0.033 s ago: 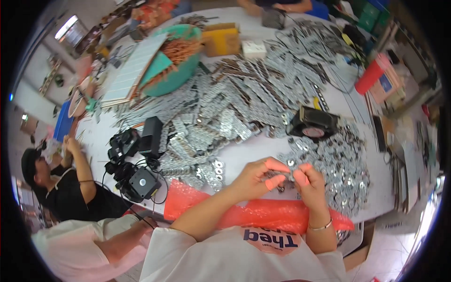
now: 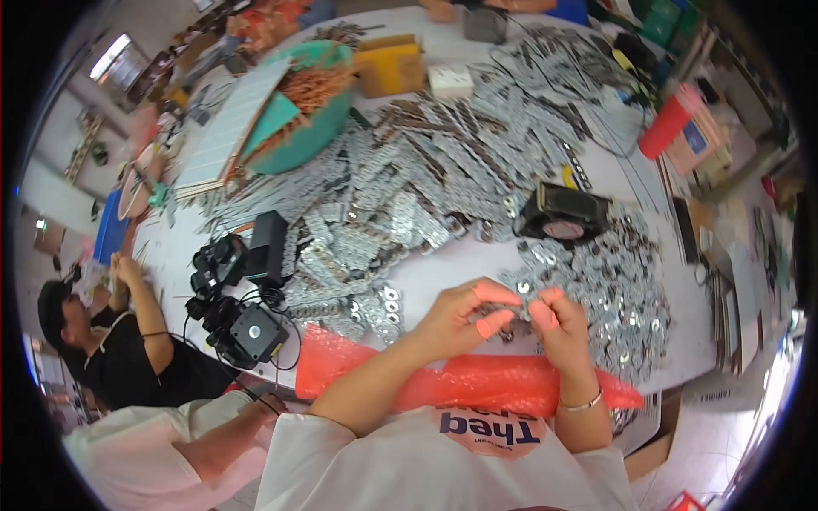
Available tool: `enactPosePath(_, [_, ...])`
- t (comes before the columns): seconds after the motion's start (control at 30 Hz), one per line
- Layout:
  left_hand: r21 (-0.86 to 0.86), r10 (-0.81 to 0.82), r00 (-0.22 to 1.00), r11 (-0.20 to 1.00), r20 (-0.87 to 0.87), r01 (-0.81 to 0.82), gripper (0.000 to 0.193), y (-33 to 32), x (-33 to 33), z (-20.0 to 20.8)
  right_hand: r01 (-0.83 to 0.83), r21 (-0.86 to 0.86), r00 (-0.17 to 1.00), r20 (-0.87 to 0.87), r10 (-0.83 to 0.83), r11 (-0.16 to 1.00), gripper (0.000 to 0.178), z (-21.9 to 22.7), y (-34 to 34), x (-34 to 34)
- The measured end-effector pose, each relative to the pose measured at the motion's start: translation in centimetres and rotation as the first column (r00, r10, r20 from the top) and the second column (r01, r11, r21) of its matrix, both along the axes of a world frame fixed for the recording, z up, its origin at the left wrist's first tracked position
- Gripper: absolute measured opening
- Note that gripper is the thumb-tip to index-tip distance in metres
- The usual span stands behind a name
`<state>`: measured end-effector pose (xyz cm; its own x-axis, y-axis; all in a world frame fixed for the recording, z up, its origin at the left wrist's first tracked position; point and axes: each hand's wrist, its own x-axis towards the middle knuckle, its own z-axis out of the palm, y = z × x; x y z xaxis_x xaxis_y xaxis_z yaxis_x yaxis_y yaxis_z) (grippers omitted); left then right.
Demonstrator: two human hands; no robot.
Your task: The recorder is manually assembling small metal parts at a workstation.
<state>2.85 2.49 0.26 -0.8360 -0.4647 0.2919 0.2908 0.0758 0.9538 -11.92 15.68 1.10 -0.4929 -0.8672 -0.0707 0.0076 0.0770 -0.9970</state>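
My left hand (image 2: 460, 319) and my right hand (image 2: 560, 330) meet above the near side of the white table, thumbs and fingers pinched toward each other. Orange-pink covers sit on several of the fingertips. Between them a small silver metal piece (image 2: 524, 312) shows in part; its exact shape is blurred. Just beyond and to the right spreads a heap of small shiny metal pieces (image 2: 630, 298). Under my forearms, along the table's front edge, lies a red plastic sheet (image 2: 477, 383).
A small black fan (image 2: 562, 213) stands behind the loose pieces. Stacked metal strips (image 2: 409, 187) fill the middle. Black devices with cables (image 2: 256, 332) lie to the left, a green basin (image 2: 319, 128) and yellow box (image 2: 388, 68) farther back. A person in white (image 2: 162, 443) sits close on my left.
The whole view has shifted slightly, so the table's things appear a little farther left and up. Both hands keep nearly the same pinched pose, the fingertips slightly moved.
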Motion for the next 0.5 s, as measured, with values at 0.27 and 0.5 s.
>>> enactPosePath(0.27, [-0.227, 0.216, 0.975, 0.954, 0.061, -0.197, 0.019, 0.0, -1.3, -0.4, -0.038, -0.129, 0.948, -0.318, -0.005, 0.991, 0.020, -1.4, -1.1, -0.6])
enactPosePath(0.5, [-0.049, 0.170, 0.978, 0.985, 0.117, -0.165, 0.023, 0.4, -1.0, -0.8, -0.015, 0.033, 0.955, 0.297, 0.005, 0.999, 0.014, 0.3, -1.0, -0.1])
